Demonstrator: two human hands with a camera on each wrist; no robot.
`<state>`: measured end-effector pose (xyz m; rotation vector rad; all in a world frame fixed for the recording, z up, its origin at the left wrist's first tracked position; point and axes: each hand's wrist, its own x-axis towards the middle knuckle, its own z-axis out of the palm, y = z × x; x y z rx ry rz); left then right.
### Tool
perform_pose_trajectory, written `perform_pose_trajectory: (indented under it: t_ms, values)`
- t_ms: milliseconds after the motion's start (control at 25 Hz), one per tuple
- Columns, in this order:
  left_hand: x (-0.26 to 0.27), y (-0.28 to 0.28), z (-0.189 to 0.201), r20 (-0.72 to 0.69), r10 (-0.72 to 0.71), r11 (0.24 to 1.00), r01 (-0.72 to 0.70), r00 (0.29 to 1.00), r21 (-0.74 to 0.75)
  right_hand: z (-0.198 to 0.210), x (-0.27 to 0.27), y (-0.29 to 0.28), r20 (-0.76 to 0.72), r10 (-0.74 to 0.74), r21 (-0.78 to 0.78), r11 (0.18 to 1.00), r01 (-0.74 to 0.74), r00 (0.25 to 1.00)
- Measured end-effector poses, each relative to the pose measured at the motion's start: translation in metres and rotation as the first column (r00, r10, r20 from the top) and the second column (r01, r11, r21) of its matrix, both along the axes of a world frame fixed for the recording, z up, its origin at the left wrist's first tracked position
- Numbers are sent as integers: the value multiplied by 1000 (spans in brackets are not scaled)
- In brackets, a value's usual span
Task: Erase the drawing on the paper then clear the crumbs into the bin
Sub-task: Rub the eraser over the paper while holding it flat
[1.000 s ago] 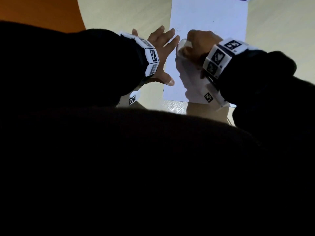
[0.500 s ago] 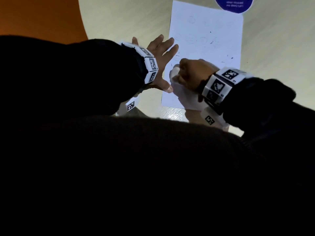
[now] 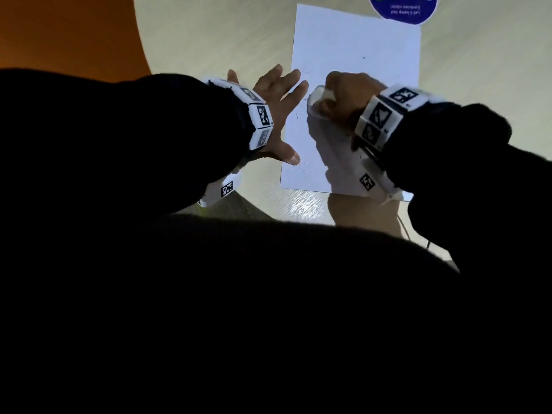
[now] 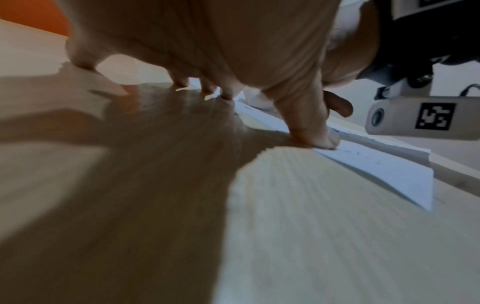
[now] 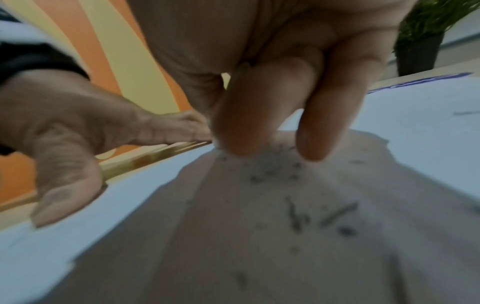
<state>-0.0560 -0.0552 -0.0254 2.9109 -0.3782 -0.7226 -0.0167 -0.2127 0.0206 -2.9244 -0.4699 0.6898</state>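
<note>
The white paper (image 3: 358,43) lies on the pale wooden table (image 3: 209,34); faint pencil marks show near its left edge. My left hand (image 3: 276,112) lies flat with fingers spread, and its thumb (image 4: 311,131) presses the paper (image 4: 389,170) at its left edge. My right hand (image 3: 343,97) grips a white eraser (image 3: 317,95) and holds it down on the paper's left half. In the right wrist view, dark eraser crumbs (image 5: 296,214) lie scattered on the paper (image 5: 420,123) under my right hand's fingers (image 5: 259,123). The eraser itself is mostly hidden there.
A round blue sticker (image 3: 403,7) sits on the table just beyond the paper's far edge. An orange surface (image 3: 59,31) lies past the table's curved left edge. A dark potted plant (image 5: 420,51) stands far behind. No bin is in view.
My right hand rubbed the eraser toward me along the paper's left side, then back away from me. The left hand has kept its place on the paper's edge.
</note>
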Motion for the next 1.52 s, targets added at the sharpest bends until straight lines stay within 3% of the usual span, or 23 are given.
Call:
perform_pose_trajectory:
  t_ms: [120, 200, 360, 520, 680, 760, 920, 1040, 1120, 1240, 1360, 1440, 1520]
  values:
    - [1, 1, -1, -7, 2, 1000, -2, 1000, 9, -5, -28, -6, 60, 47, 1, 999, -47, 997]
    - [0, 1, -2, 6, 1, 1000, -1, 1000, -6, -8, -49, -7, 7, 118, 8, 993, -118, 993]
    - [1, -1, -1, 4, -6, 1000, 6, 1000, 6, -3, -5, -2, 3, 7, 7, 1000, -8, 1000]
    - [1, 1, -3, 10, -3, 1000, 3, 1000, 10, -10, -46, -9, 3, 100, 12, 995, -100, 995]
    - [1, 1, -3, 11, -10, 1000, 10, 1000, 9, -4, 3, -7, -45, 12, -11, 1000, -12, 999]
    - [2, 1, -3, 14, -12, 1000, 12, 1000, 14, -6, 4, -8, 11, -13, 7, 1000, 13, 1000]
    - [0, 2, -3, 22, -13, 1000, 13, 1000, 0, -10, -48, -12, -11, 93, -2, 996, -93, 996]
    - [0, 1, -3, 18, -15, 1000, 15, 1000, 8, -4, -6, -8, -52, 40, -15, 999, -41, 998]
    - [1, 1, -4, 30, -14, 1000, 14, 999, 2, -6, 1, -10, -2, -5, 9, 1000, 5, 1000]
    - [1, 4, -6, 52, -22, 1000, 22, 998, 3, -9, -41, -10, 17, 79, -12, 997, -78, 997]
    - [0, 4, -8, 56, -25, 1000, 26, 998, -16, -6, -19, -9, -80, 128, -55, 990, -132, 989]
    - [0, 2, -8, 43, -18, 999, 20, 999, -35, -4, 4, -8, -28, 46, -6, 999, -47, 999]
    - [1, 3, -8, 40, -17, 999, 18, 999, -28, -9, -11, -10, 97, 0, 13, 1000, -1, 995]
